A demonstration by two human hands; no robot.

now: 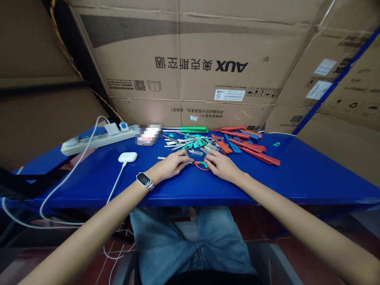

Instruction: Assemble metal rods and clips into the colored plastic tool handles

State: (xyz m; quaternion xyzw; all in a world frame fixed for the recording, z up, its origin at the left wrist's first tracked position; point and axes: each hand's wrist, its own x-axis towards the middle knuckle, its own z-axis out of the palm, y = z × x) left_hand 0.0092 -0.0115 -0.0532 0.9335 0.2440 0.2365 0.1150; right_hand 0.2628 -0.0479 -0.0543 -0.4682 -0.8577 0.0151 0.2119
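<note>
My left hand is closed around the metal-tube end of what looks like a long-necked lighter. An orange loop and a green piece of it show between my hands, and a silver tube tip sticks out left of my fingers. At the green end, my right hand has its fingers closed on the same piece, palm down. Just beyond lies a pile of metal tubes and green parts, with clear pieces in front. An orange handle shell and a blue one rest past my right hand.
Red handle shells lie at the right, near a small green part. Green-handled pieces are at the back. A phone, white earphone case and power strip with cables occupy the left. Cardboard walls the blue table.
</note>
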